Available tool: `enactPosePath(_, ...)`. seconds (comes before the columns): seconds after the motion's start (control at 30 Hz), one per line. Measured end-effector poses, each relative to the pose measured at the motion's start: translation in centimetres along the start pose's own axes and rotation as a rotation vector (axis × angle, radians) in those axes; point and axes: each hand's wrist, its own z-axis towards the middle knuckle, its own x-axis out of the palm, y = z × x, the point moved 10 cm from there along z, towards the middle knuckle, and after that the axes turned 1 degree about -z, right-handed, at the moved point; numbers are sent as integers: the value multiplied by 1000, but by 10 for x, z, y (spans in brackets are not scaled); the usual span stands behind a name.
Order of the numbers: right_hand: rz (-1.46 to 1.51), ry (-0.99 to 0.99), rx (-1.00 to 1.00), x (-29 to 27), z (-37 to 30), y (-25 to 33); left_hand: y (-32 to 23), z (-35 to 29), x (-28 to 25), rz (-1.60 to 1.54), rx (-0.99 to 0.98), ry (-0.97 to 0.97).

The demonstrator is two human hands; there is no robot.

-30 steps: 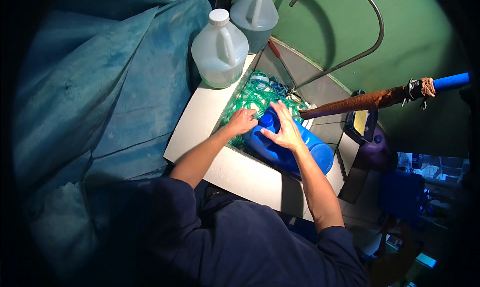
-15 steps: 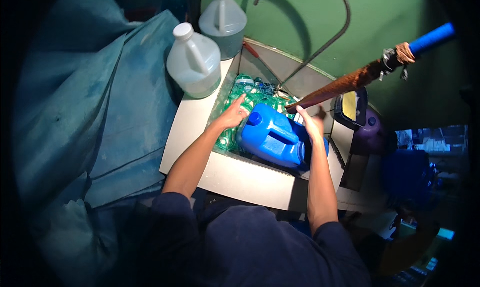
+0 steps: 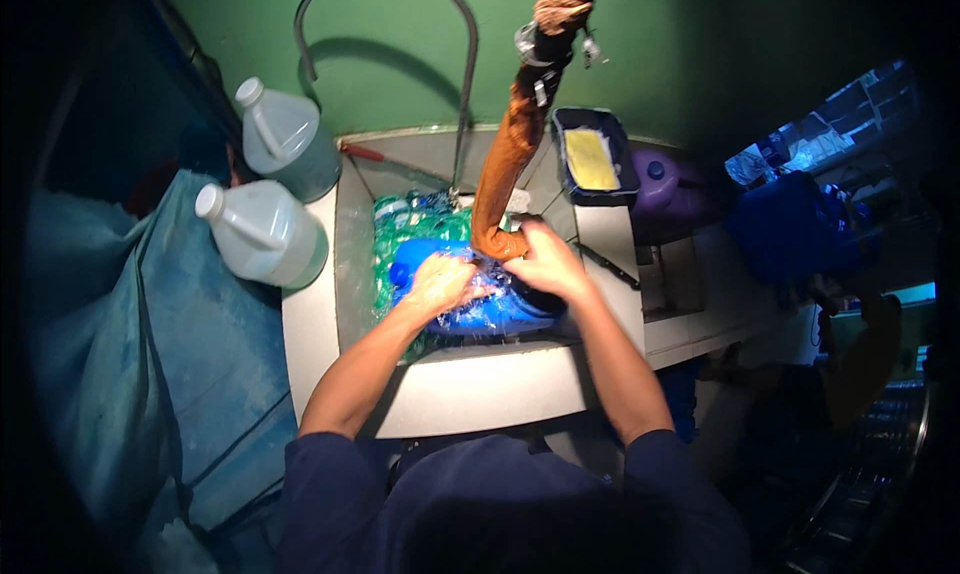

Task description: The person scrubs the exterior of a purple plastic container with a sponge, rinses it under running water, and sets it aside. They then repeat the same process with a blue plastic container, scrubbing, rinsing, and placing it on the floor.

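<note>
Head view: your right hand (image 3: 553, 264) pinches the sleeve (image 3: 505, 164), likely to aim water (image 3: 487, 277) onto the jug (image 3: 492, 317) just below its fingers. Your left hand (image 3: 440, 286) rests on the jug, probably steadying it; its finger spread cannot be told.

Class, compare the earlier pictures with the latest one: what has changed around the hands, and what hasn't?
The right hand, on the blue jug at first, has let go and now holds the lower end of the brown hose, which has been bent down over the jug. The left hand has moved from above the green things to the jug. Water now splashes there. The jug still lies on its side.
</note>
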Motion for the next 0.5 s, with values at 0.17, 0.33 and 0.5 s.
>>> enactPosePath(0.17,-146,-532,-85,-155,59,-116,21,-18,-35,-50,-18,-180)
enactPosePath(0.33,-510,-121,78,-102,172,-218,24,-18,-29,-84,-116,-203)
enactPosePath(0.5,-305,-329,234,-124,182,-202,28,-17,-30,-108,-108,-244)
